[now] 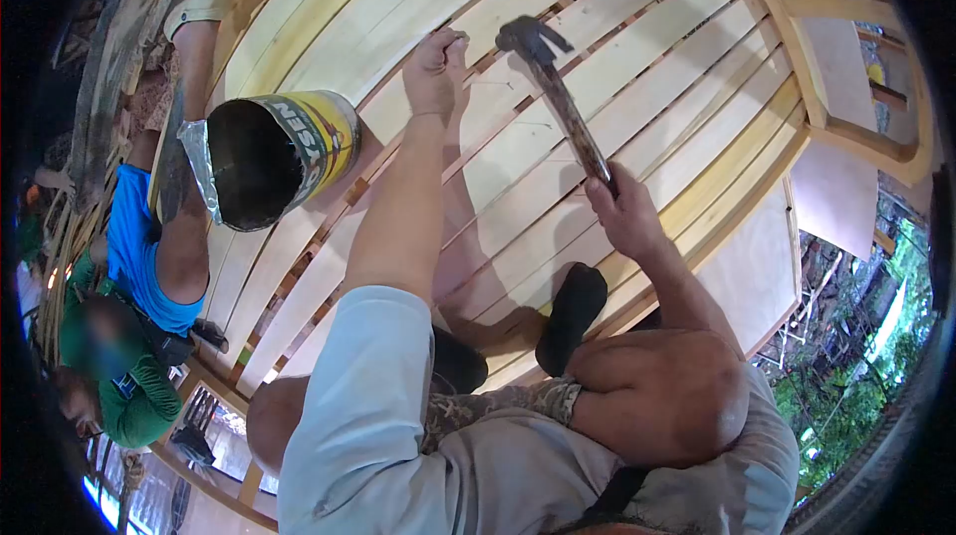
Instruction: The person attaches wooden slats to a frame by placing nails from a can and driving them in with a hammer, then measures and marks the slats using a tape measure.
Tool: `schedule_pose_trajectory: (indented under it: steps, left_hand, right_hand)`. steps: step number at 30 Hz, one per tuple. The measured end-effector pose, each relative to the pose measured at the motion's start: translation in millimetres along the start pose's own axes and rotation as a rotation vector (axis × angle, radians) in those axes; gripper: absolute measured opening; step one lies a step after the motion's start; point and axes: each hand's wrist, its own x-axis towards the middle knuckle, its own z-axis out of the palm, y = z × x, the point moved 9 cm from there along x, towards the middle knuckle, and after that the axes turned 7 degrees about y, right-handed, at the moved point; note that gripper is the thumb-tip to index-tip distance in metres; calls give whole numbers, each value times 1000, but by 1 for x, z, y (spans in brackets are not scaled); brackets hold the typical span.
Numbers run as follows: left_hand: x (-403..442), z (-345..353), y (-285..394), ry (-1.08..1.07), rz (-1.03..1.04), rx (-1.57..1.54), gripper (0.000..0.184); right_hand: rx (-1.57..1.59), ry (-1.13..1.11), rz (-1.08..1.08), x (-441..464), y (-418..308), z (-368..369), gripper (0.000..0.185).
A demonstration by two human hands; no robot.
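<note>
My right hand (627, 214) is wrapped round the lower end of a claw hammer (570, 120), whose wooden handle slants up to a dark metal head. The hammer's head is a little to the right of my left hand (436, 67). That hand is closed in a pinch low over the wooden slats (513, 182), and whatever its fingertips hold is too small or hidden to make out. A few thin, nail-like bits lie on the slats between the hand and the hammer. No contact shows between hammer and left hand.
A yellow-and-black can (334, 137) with a torn foil edge lies tipped left of my forearm. Gaps run between the slats. My dark-shod foot (573, 318) rests on them. Another person in blue shorts (149, 251) sits at left. A wooden frame (846, 132) stands at right.
</note>
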Motion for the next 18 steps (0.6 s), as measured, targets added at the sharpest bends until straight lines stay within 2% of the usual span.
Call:
schedule_pose_trajectory:
  steps: [2,6,8,9,11,14,18]
  left_hand:
    - [1,1,13,-25,109,197,6]
    - [2,0,20,-18,101,235,8]
    - [3,7,38,-131,179,441,12]
    - [2,7,35,-131,176,447,12]
    - [1,10,31,-149,211,502,14]
    - [-1,11,28,-192,224,496,12]
    - [-5,8,43,-27,321,500,11]
  right_hand:
    - [52,10,-24,10,-13,-2,39]
    - [56,-19,-40,27,-22,6,40]
    - [82,7,-131,27,-36,5,37]
    - [83,1,-130,26,-37,6,37]
    - [133,9,-303,21,-53,5,35]
    - [101,12,-379,23,-57,7,32]
    - [-102,-40,-225,52,-37,21,29]
